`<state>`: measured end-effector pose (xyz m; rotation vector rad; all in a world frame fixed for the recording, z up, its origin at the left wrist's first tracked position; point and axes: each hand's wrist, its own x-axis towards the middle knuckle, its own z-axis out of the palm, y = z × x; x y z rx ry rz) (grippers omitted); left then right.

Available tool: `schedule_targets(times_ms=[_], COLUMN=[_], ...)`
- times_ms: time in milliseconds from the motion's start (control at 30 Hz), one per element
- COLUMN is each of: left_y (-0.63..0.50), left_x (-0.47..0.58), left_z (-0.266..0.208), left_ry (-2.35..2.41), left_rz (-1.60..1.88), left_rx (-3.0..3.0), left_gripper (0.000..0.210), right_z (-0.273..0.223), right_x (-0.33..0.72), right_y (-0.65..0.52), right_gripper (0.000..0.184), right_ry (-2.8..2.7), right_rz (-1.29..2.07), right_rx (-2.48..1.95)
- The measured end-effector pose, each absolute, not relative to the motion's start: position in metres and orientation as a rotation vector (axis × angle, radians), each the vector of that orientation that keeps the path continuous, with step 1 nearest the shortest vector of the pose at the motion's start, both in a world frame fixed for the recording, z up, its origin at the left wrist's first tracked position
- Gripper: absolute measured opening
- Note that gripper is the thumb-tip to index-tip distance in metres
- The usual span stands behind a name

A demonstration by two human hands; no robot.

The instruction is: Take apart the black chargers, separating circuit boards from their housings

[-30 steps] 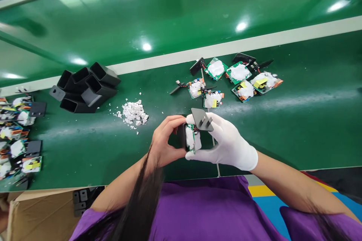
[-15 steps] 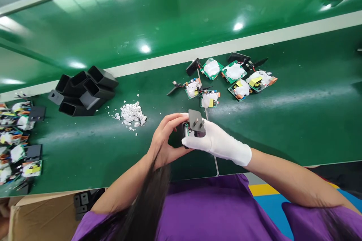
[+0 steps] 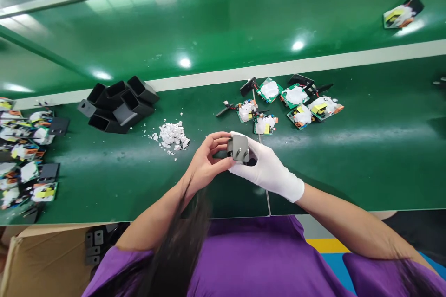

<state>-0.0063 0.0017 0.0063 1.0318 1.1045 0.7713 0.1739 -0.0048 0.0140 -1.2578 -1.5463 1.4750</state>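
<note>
Between my two hands is a black power adapter [image 3: 240, 149], its end plate with two metal prongs turned toward me. My left hand [image 3: 208, 158], bare, grips it from the left, with the thumb by the lower edge of the plate. My right hand [image 3: 263, 163], in a white glove, wraps its other side with thumb and fingers. The plate now covers the open end of the housing, so the circuit board inside is hidden. Just beyond my hands lies a circuit board with white filler [image 3: 265, 125], its wires leading to a dark plate.
Black empty housings [image 3: 135, 104] are heaped at the back left, beside a pile of white flakes [image 3: 174, 135]. More boards crowd the far left [image 3: 29, 172]. One board [image 3: 400, 16] rests on the raised green ledge. A cardboard box [image 3: 45, 260] stands below the table edge.
The pronged plate, tilted up off the housing earlier, now lies over its open end. My left fingers have shifted onto the plate's side. The view has turned slightly.
</note>
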Motion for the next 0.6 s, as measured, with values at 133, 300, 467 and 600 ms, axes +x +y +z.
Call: schedule_targets(times_ms=[133, 300, 467, 600], left_y=[0.003, 0.002, -0.002, -0.004], left_x=[-0.005, 0.000, 0.005, 0.006], left_z=[0.001, -0.002, -0.002, -0.003], left_ry=[1.173, 1.156, 1.143, 1.096], left_rz=[0.833, 0.855, 0.910, 0.904], left_rx=[1.008, 1.069, 1.124, 1.119], left_gripper=[0.051, 0.048, 0.043, 0.040], right_z=[0.007, 0.002, 0.002, 0.003], right_x=[0.174, 0.175, 0.172, 0.171], right_y=[-0.001, 0.001, 0.000, -0.002], right_gripper=[0.055, 0.049, 0.053, 0.056], right_ry=[-1.539, -1.488, -1.470, -1.429], right_rz=[1.533, 1.561, 1.522, 1.497], right_rx=[-1.228, -1.223, -1.282, -1.313])
